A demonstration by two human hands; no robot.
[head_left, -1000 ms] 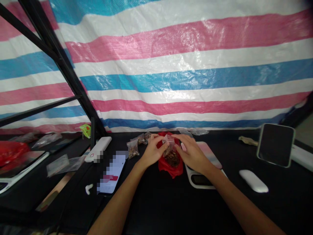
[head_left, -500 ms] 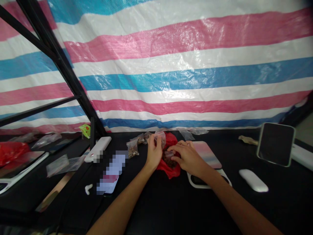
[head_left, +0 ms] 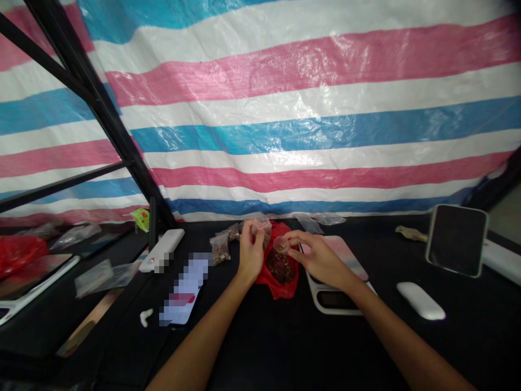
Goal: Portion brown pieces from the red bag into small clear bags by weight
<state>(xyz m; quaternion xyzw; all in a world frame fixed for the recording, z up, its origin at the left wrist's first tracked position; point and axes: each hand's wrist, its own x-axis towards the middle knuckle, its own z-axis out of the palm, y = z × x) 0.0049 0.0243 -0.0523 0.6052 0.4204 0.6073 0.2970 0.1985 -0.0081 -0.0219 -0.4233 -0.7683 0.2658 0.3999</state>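
Note:
My left hand (head_left: 251, 251) pinches a clear plastic bag (head_left: 261, 221) above the left edge of a red plastic bag. The red bag (head_left: 280, 291) lies spread on the black table, with small brown dried bits (head_left: 280, 267) inside. Between the fingertips of my right hand (head_left: 313, 255) is a small clear cup (head_left: 280, 245), held over the red bag and close to the clear bag. Some brown bits show in the cup. Small filled clear bags (head_left: 220, 247) lie left of my left hand. A flat scale (head_left: 340, 255) with a pinkish top sits under my right forearm.
On the left are a phone (head_left: 185, 293), a white earbud (head_left: 145, 317), a white power bank (head_left: 163, 248) and flat clear bags (head_left: 97, 277). A white mouse-shaped case (head_left: 421, 300) and a propped dark-screened device (head_left: 456, 240) stand right. Striped sheeting (head_left: 309, 130) hangs behind.
My right hand has lifted the small cup up out of the brown bits, toward the clear bag. The left hand has shifted slightly left, still holding that bag.

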